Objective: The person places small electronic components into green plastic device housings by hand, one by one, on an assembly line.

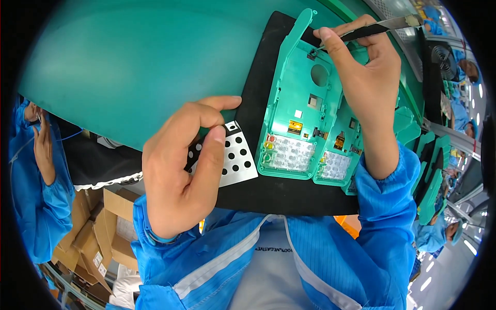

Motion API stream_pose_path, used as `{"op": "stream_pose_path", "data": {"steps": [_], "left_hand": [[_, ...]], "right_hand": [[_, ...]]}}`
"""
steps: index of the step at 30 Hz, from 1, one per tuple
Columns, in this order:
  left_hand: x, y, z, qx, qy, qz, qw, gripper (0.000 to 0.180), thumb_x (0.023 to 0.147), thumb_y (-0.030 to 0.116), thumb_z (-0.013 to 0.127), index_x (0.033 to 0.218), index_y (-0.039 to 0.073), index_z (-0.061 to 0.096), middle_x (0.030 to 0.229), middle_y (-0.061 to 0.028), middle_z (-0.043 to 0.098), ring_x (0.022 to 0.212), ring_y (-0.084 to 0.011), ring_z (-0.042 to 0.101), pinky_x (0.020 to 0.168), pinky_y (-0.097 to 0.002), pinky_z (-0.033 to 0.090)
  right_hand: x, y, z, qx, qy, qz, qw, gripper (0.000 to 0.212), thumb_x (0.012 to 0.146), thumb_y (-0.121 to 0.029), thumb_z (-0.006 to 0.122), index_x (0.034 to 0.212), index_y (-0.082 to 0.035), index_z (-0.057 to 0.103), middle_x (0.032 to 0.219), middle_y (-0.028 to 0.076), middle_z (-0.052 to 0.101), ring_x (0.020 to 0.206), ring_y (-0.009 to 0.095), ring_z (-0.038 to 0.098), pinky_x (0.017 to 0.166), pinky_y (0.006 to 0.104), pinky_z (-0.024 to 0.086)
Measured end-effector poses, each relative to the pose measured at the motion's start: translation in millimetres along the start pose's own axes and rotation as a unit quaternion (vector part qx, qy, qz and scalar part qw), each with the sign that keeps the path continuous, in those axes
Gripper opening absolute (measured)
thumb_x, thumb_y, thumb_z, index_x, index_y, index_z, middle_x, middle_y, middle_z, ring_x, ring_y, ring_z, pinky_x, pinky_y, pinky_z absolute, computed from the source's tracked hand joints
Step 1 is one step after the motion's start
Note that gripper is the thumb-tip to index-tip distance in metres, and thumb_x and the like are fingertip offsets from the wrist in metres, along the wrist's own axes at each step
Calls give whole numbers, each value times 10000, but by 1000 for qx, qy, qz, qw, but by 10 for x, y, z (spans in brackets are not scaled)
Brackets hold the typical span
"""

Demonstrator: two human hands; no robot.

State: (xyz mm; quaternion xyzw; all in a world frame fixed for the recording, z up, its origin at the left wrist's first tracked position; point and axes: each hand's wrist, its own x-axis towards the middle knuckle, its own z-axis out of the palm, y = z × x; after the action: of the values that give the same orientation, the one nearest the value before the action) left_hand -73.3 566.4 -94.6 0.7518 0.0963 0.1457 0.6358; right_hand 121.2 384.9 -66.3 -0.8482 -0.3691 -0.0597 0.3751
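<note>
My left hand [178,160] pinches a white sheet [241,159] with rows of round black dots between thumb and fingers, its index finger stretched over the black mat [258,199]. On that mat lie two green plastic housings [287,101] side by side, each with a clear lens panel [292,153] at its near end. My right hand [369,67] is closed round a pair of tweezers [385,26]. Their tips reach down to the far left corner of the left housing, close to a small dark part [312,53]. Whether the tips hold anything is too small to tell.
More green housings [431,175] stand in a row on the right. A co-worker's hand [45,150] and blue sleeve are at the far left. Open cardboard boxes [98,232] sit below the green tabletop [129,67]. An orange bin [349,225] shows beside my right sleeve.
</note>
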Motion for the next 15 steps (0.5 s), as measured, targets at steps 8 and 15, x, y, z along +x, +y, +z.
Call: {"op": "stream_pose_path", "data": {"steps": [8, 15], "left_hand": [[-151, 77, -48, 4, -19, -14, 1000, 82, 873, -97, 548, 899, -20, 554, 991, -217, 714, 776, -186, 674, 599, -263, 433], [-172, 68, -29, -10, -12, -1, 1000, 91, 884, -113, 545, 886, -22, 551, 906, -177, 692, 837, -197, 698, 592, -258, 424]], "right_hand": [[-142, -110, -50, 4, 8, 2, 1000, 104, 920, -86, 735, 885, -11, 673, 901, 44, 718, 893, 113, 670, 840, 249, 480], [-147, -111, -39, 10, 11, -15, 1000, 111, 908, -88, 746, 866, -18, 672, 881, 28, 699, 874, 100, 649, 837, 247, 465]]}}
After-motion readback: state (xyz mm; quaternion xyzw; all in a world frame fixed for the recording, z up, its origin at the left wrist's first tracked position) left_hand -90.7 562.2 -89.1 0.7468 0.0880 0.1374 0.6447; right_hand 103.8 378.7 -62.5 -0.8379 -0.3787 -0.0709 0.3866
